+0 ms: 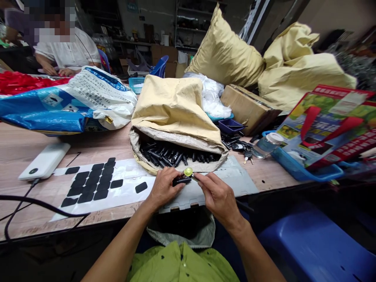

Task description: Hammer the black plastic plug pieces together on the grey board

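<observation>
My left hand (167, 187) is closed around a black cylindrical piece (182, 181) at the table's front edge. Just to the right, my right hand (216, 192) pinches a thin dark item whose tip meets the black piece; its exact shape is too small to tell. A small round yellow-green part (188, 171) shows between the two hands, above the black piece. Directly behind them, an open beige sack (176, 105) lies on its side with many black cylindrical pieces (167, 153) in its mouth. Both hands are over a grey-white board (235, 180).
A white sheet with black rounded squares (125, 192) and a white power bank (45, 160) lie left. A blue-white bag (67, 103) stands behind. Right are a clear jar (266, 147), keys (248, 156), a blue tray (293, 166) and a blue stool (317, 243). A person (69, 51) sits back left.
</observation>
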### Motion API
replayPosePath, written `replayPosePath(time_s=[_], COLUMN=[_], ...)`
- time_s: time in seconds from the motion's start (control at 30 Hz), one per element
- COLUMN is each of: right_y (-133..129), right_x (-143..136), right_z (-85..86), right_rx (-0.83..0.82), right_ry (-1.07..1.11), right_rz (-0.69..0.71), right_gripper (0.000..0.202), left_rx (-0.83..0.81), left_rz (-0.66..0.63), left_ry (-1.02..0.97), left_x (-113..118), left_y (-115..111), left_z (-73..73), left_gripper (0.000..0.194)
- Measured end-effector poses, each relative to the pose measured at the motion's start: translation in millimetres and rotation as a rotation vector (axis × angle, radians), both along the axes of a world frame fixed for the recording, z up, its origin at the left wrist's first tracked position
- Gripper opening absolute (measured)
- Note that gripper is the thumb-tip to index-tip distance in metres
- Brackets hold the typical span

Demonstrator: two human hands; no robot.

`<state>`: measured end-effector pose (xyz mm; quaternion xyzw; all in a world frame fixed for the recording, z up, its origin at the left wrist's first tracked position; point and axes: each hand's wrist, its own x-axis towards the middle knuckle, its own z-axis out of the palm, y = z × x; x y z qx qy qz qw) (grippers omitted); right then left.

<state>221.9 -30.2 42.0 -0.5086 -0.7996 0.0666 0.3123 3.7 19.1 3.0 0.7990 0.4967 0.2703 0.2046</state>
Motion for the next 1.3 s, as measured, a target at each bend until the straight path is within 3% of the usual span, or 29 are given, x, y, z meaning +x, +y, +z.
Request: replayPosePath(time_s=[0.17, 0.33, 0.53, 0.67, 0.9, 1.3], right_y=[4.9, 34.6, 65.2, 65.6, 61.5, 62.1], right_x=[0.7, 24.2, 43.8, 43.7, 42.0, 42.2], right_z=[-4.8, -9.4, -35.1, -44.6, -42.5, -43.7], right_rx=[-0.031, 0.064, 0.126, 0.096, 0.052, 0.047], right_ry=[-0.067, -0.058, -0.166, -0.111, -0.075, -0.079], right_rz=[0.018, -0.035, 0.022, -0.003, -0.031, -0.037], right_gripper=[0.032, 0.027, 0.023, 0.021, 0.020, 0.019], left_rx=[0.001, 0.005, -0.001, 0.006, 0.022, 0.030], left_rz=[0.008, 0.000, -0.037, -0.080, -0.069, -0.048], left_ry=[-0.001, 0.015, 0.032, 0.025, 0.051, 0.029], left_x=[0.1, 0.8, -1.6, -3.5, -2.1, -1.2], left_y=[0.0, 0.1, -0.5, -1.8, -1.5, -3.7], left_z=[-1.1, -0.3, 0.5, 0.8, 0.3, -0.4], left_gripper=[0.016, 0.021, 0.018, 0.021, 0.029, 0.018])
